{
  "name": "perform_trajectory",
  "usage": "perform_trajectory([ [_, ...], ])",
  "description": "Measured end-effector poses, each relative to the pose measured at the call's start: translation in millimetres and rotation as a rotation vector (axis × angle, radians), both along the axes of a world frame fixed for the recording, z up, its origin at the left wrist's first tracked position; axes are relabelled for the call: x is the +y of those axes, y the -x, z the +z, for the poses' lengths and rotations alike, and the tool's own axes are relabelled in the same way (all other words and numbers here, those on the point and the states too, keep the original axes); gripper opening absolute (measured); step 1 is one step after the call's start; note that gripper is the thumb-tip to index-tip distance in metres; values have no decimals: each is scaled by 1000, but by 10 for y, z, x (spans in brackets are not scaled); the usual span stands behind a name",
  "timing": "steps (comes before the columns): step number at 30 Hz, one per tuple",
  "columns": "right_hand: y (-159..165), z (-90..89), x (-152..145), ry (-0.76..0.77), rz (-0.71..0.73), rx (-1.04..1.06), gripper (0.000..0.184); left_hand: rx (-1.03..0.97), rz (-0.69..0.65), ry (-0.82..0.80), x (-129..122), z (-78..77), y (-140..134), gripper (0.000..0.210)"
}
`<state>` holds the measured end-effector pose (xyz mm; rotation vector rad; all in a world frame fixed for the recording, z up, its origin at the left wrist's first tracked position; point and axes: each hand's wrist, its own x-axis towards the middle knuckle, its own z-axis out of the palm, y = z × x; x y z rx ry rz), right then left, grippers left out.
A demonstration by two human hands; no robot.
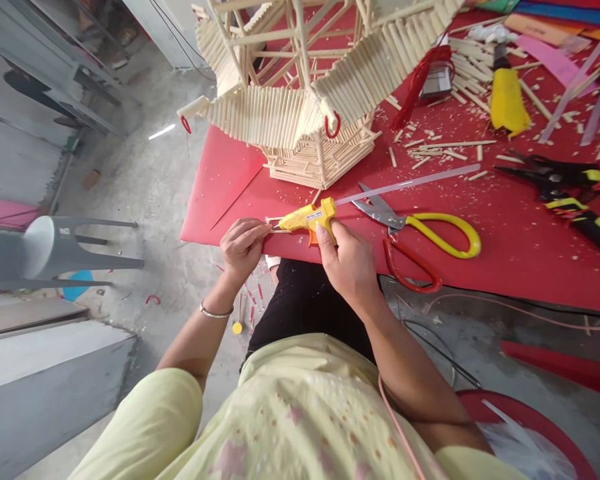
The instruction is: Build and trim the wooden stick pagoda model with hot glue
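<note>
A yellow hot glue gun (pixel 307 217) is gripped in my right hand (pixel 349 259), its nozzle pointing left. From its rear end a long clear glue stick (pixel 410 183) sticks out to the right. My left hand (pixel 244 248) is closed in a pinch at the nozzle tip, on what looks like a thin wooden stick (pixel 274 219); the fingers hide most of it. Just beyond both hands stands a pagoda-like model of wooden sticks (pixel 325 160), with slatted roofs and red loops at the corners. Scissors (pixel 395 223) with yellow and red handles lie right of my right hand.
The red-covered table (pixel 530 267) carries pliers (pixel 555 180), a yellow-handled tool (pixel 509 100), a red tassel (pixel 423 80) and scattered stick pieces (pixel 473 73). A grey chair (pixel 45 247) stands at left. A pink cord (pixel 397 420) hangs by my right arm, above a red tub (pixel 525 407).
</note>
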<state>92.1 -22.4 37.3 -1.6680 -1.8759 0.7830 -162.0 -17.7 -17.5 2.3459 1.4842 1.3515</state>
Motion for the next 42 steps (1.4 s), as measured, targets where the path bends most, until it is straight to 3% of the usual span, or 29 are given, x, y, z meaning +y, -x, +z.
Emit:
perform_trajectory([
  [26, 5, 6, -6, 1, -4, -2, 43, -19, 3, -20, 12, 142, -78, 11],
  [42, 42, -52, -28, -32, -24, -19, 44, -2, 24, -12, -4, 137, -54, 8],
])
